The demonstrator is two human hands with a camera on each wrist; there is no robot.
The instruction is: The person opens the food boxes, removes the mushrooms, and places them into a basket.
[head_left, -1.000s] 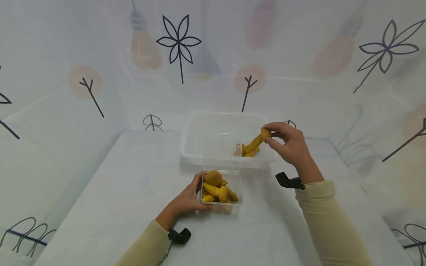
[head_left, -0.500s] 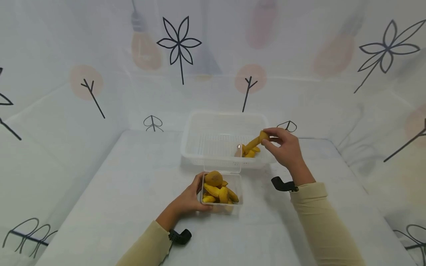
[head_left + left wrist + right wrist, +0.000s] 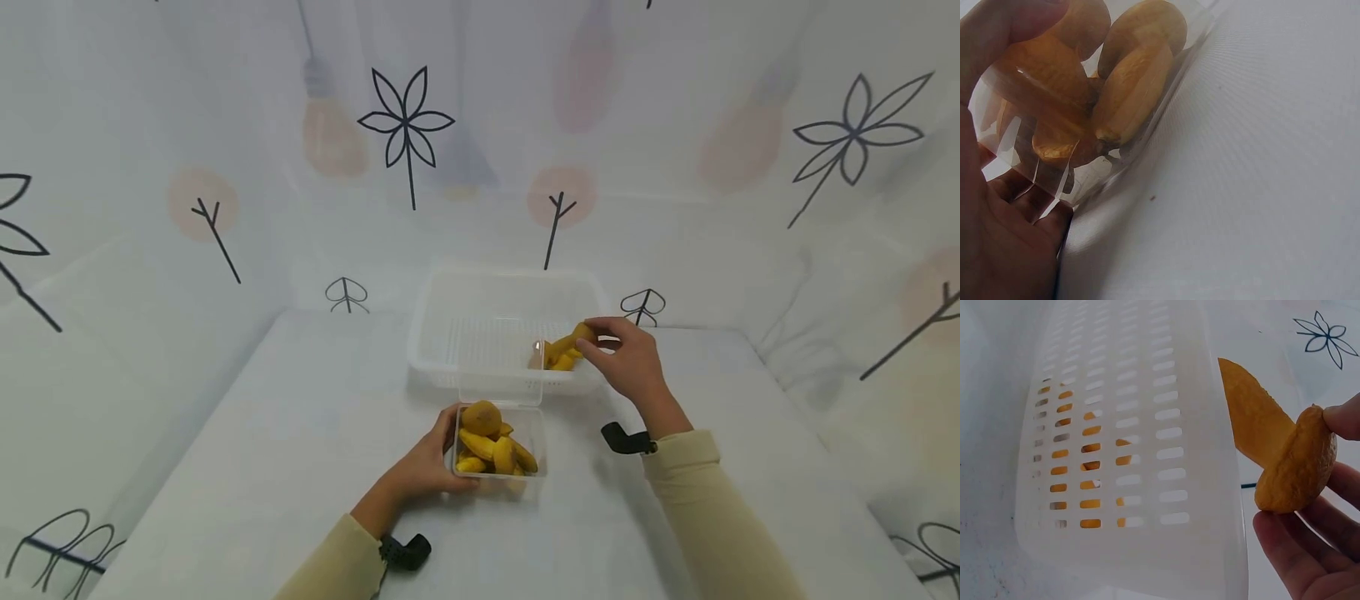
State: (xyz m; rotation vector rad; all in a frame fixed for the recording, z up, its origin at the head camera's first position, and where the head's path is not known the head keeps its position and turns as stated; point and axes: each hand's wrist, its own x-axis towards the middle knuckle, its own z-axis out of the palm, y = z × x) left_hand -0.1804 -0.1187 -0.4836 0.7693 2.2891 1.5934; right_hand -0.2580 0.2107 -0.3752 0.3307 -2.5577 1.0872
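My left hand (image 3: 423, 460) grips the left side of a clear plastic box (image 3: 542, 442), its thumb along the near wall. Inside lie several yellow fruits, small bananas (image 3: 477, 444) and a rounder mango-like fruit (image 3: 482, 417) among them; the left wrist view shows them through the clear wall (image 3: 1085, 181). Over the right end of a white basket (image 3: 435, 358), my right hand (image 3: 628, 358) pinches a yellow mango-shaped fruit (image 3: 1300, 462) between thumb and fingers. A longer yellow piece (image 3: 1250, 403) extends from behind it, down toward the basket; I cannot tell whether the two are joined.
The basket's slotted wall (image 3: 1166, 456) stands close beside my right hand, with several yellow fruits (image 3: 562, 362) inside. The box's raised clear lid (image 3: 498, 389) overlaps the basket's front in the head view. A patterned white cloth (image 3: 480, 233) hangs behind the white table (image 3: 315, 417).
My right hand has moved left and lower over the basket, bringing the yellow fruit down near the others. The left hand keeps its grip on the box. The head view has tilted slightly upward.
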